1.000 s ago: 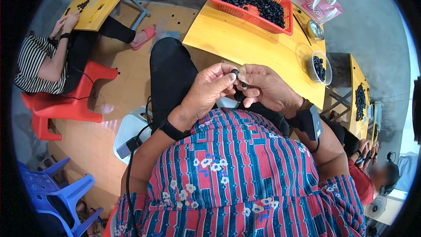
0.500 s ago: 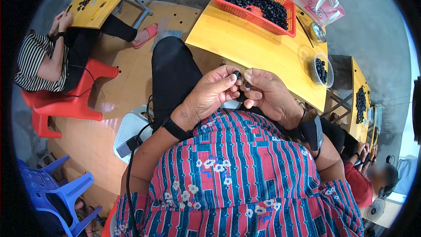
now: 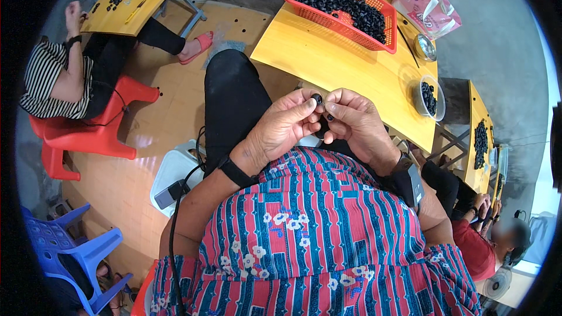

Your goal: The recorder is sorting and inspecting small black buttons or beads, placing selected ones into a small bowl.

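Note:
My left hand (image 3: 280, 122) pinches a small round black part (image 3: 317, 99) between thumb and fingertips, above my lap. Close against it, my right hand (image 3: 362, 123) has its thumb and forefinger pressed together at the part's edge. A second small dark piece (image 3: 330, 117) shows under the right thumb, by the curled fingers. Whatever lies between the right fingertips is too small to make out. Both hands are off the near edge of the yellow table (image 3: 316, 58), with the fingertips almost touching.
On the table stand a red basket (image 3: 335, 24) of black ring-like parts, a clear tub (image 3: 438, 110) with more, a metal bowl (image 3: 430, 54), a thin dark rod (image 3: 408, 47) and a pink bag (image 3: 426, 9). Co-workers sit left and right. A blue chair (image 3: 76, 251) stands lower left.
My right hand has shifted slightly, its thumb and forefinger now closer to the black part, its wrist turned a little. The left hand stays put. A co-worker at left has raised a hand.

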`<action>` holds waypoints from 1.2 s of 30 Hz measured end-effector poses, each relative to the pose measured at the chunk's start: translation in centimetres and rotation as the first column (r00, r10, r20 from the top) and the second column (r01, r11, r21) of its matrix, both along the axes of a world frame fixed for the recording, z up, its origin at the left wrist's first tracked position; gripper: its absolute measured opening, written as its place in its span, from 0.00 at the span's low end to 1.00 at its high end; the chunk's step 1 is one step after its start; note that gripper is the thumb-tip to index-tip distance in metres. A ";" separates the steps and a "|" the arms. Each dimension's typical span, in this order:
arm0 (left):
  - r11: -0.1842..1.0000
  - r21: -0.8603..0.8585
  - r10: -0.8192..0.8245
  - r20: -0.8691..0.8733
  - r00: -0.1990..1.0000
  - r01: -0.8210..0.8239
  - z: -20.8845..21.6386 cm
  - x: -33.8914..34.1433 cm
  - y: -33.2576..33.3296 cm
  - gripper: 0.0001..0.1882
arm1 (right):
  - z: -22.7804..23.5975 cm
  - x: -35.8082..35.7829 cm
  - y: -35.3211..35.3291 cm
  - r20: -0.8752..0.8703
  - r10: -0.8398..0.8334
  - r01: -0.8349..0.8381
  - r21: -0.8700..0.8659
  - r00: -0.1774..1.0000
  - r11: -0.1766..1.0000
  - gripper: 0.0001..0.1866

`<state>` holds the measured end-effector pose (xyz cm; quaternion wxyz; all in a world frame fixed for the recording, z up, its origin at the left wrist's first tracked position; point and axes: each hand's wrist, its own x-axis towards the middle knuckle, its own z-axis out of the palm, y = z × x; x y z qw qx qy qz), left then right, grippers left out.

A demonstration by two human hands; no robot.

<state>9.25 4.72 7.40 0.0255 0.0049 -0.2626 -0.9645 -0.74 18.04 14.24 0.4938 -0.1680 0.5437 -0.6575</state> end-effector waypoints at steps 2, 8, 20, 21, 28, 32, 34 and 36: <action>1.000 0.002 0.010 0.020 1.000 -0.010 -0.2 0.0 0.0 0.08 | -0.1 -0.1 -0.1 -0.016 -0.001 0.001 -0.007 1.000 1.000 0.06; 1.000 -0.018 0.019 0.034 0.999 -0.018 -0.4 0.0 0.0 0.08 | -0.6 0.0 -0.2 -0.056 -0.054 0.054 -0.005 0.997 0.999 0.06; 0.999 -0.045 0.014 0.065 0.998 -0.011 -0.4 0.2 -0.1 0.09 | -1.2 -1.2 0.3 0.120 -0.052 0.068 -0.134 0.991 0.989 0.07; 0.999 -0.045 0.009 0.063 0.998 -0.006 -0.4 0.2 -0.1 0.09 | -1.2 -1.3 0.4 0.143 -0.047 0.069 -0.153 0.989 0.986 0.07; 1.000 0.007 0.015 0.031 0.999 -0.015 -0.4 0.1 -0.3 0.09 | -1.6 -1.8 0.7 0.211 0.025 0.025 -0.229 0.977 0.973 0.07; 1.000 -0.007 -0.007 0.015 1.000 0.007 -0.5 0.2 -0.2 0.09 | -1.4 -1.6 0.5 0.199 0.034 0.012 -0.225 0.979 0.974 0.07; 1.000 -0.007 -0.002 0.011 1.000 0.002 -0.5 0.2 -0.3 0.09 | -1.1 -1.5 0.4 0.177 0.014 0.027 -0.227 0.984 0.973 0.07; 1.000 -0.007 0.002 0.006 1.000 -0.002 -0.4 0.2 -0.2 0.09 | -1.0 -1.4 0.2 0.153 0.020 0.018 -0.240 0.988 0.971 0.07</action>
